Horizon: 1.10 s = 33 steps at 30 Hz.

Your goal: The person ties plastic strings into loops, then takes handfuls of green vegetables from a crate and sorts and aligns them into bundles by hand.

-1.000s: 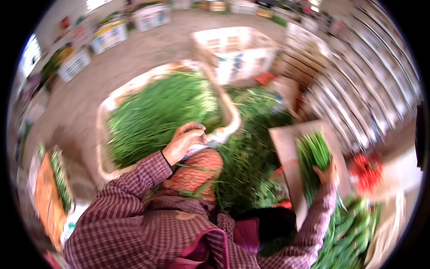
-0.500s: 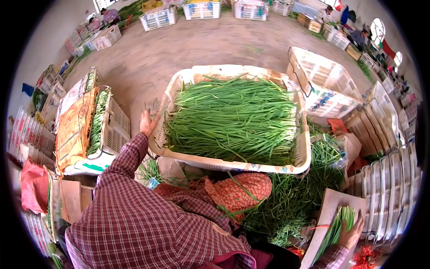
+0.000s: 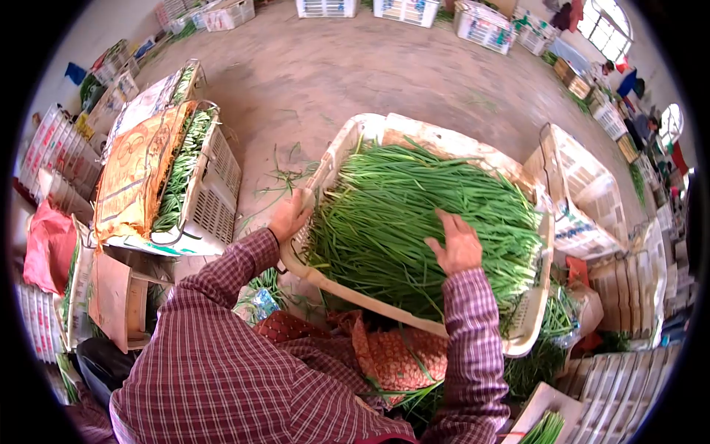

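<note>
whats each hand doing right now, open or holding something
Left hand: at the crate's rim; grip can't be told.
Right hand: open, palm down over the green stalks, holding nothing visible.

Floor (image 3: 318, 81) with crates (image 3: 222, 177), stray leaves (image 3: 287, 176)

Produce packing workroom, crates (image 3: 218, 185) of greens (image 3: 429, 222), bare floor (image 3: 333, 66)

Shows an orange cloth (image 3: 140, 170) over a packed crate (image 3: 220, 181) at the left — with a red bag (image 3: 50, 248) and a wooden box (image 3: 111, 296) lower down. Has a white crate (image 3: 592, 196) at the right, open-topped, and stacked crates (image 3: 629, 385) below. Farther off, reveals more crates (image 3: 403, 11), an arched window (image 3: 605, 28) and a person (image 3: 643, 126) — too small to make out clearly.
</note>
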Available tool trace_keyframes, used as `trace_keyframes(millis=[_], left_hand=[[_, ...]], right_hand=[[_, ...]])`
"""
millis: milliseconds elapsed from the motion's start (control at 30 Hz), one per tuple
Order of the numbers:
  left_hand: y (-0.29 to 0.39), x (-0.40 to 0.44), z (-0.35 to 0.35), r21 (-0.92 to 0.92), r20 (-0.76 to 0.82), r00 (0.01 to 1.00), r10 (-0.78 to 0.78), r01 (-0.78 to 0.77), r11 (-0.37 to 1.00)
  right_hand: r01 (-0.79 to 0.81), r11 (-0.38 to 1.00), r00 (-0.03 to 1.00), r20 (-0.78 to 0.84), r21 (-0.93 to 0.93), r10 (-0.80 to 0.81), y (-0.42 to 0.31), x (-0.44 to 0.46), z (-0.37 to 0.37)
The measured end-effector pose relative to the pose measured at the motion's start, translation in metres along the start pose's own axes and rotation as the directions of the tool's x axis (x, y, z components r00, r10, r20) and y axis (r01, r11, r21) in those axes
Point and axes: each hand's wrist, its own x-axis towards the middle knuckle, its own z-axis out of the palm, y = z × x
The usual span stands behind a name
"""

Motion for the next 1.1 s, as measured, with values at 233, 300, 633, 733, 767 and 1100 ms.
trace_keyframes(millis=[233,300,633,733,767,1100], left_hand=[[0.01,-0.003,0.001,-0.009,-0.096,0.995,0.035,-0.036,0.999],[0.016,-0.003,-0.001,0.007,-0.102,0.994,0.038,-0.038,0.999],[0.026,-0.001,-0.007,-0.066,-0.039,0.996,-0.076,0.073,0.995],[0.026,-0.003,-0.006,-0.058,-0.028,0.994,-0.11,0.108,0.992],[0.025,-0.002,-0.005,-0.063,-0.025,0.993,-0.112,0.111,0.992],[0.027,-0.002,-0.008,-0.088,-0.025,0.994,-0.103,0.101,0.991]], right_hand=[[-0.037,0.984,0.954,0.286,-0.172,0.086,-0.018,0.122,0.09],[-0.007,0.98,0.945,0.318,-0.2,0.072,-0.018,0.145,0.107],[0.114,0.937,0.857,0.51,-0.331,0.076,-0.012,0.192,0.152],[0.129,0.93,0.874,0.482,-0.345,0.058,-0.018,0.178,0.16],[0.14,0.928,0.907,0.42,-0.345,0.019,-0.021,0.17,0.161],[0.053,0.917,0.886,0.443,-0.395,0.139,-0.026,0.173,0.16]])
